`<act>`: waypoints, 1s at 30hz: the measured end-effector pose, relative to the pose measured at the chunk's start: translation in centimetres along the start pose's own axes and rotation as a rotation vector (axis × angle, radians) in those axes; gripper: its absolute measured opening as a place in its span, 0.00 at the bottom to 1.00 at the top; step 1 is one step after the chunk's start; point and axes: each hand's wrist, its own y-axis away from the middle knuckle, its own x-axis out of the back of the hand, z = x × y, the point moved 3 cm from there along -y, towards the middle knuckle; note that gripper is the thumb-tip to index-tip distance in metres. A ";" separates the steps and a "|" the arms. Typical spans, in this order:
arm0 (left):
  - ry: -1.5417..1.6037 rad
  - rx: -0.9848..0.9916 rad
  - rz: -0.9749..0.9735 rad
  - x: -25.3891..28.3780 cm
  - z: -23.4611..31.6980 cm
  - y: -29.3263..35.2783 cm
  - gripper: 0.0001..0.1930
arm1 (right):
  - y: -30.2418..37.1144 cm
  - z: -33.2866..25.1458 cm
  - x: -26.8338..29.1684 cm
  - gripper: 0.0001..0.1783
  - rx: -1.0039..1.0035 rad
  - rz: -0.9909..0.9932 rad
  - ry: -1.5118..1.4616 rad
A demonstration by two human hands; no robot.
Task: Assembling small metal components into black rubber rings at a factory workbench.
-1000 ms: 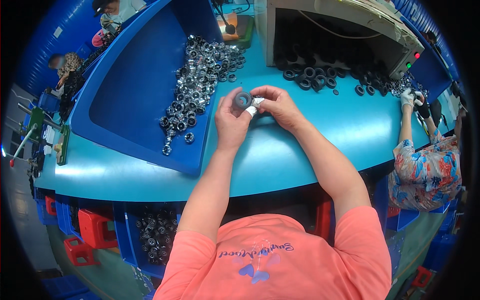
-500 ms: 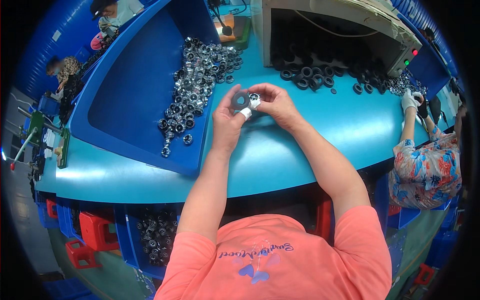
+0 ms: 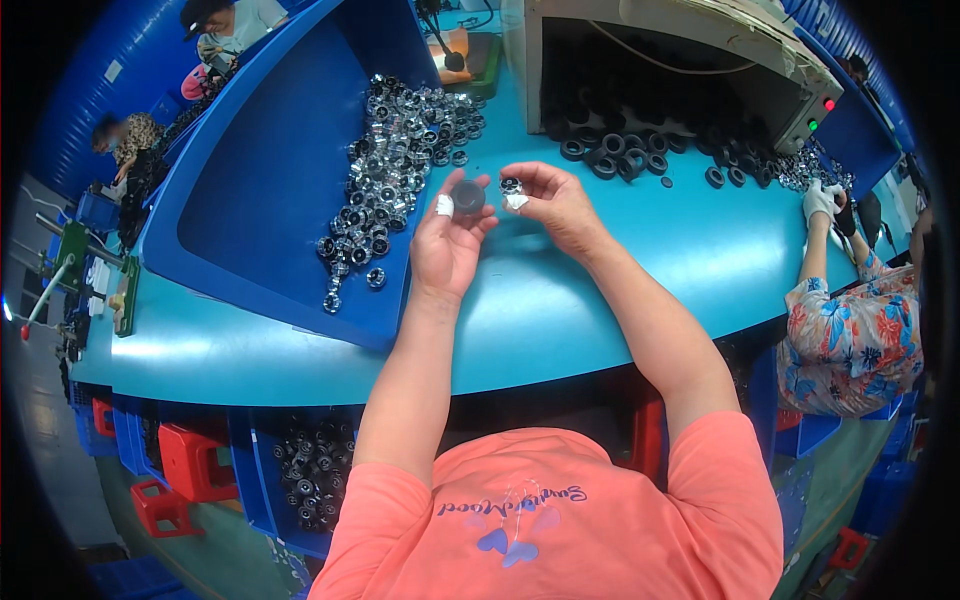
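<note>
My left hand [image 3: 445, 255] holds a small dark grey rubber tyre [image 3: 468, 197] between thumb and fingers, its round face turned up and no see-through hole showing. Opposite it, my right hand [image 3: 565, 212] pinches a small chrome wheel hub [image 3: 511, 186] with a dark centre. White tape wraps both thumbs. A narrow gap separates the tyre from the hub, above the turquoise tabletop [image 3: 560, 320]. Just left of my hands, a heap of similar chrome hubs [image 3: 385, 170] lies in a large blue tray [image 3: 260, 190].
Black tyres [image 3: 625, 155] spill from a box-shaped machine [image 3: 680, 30] with red and green lights at the back. At right, a gloved co-worker [image 3: 850, 340] handles parts. A lower blue bin [image 3: 312, 470] holds dark wheels; red stools [image 3: 195, 460] stand at left.
My left hand has drawn slightly left and turned, away from the right. The tyre's hole, visible before, no longer shows. My right hand still pinches the hub, almost in place.
</note>
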 end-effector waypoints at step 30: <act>-0.088 -0.029 0.038 -0.3 -0.3 0.0 0.22 | 0.5 -0.3 -1.2 0.20 0.197 -0.031 0.288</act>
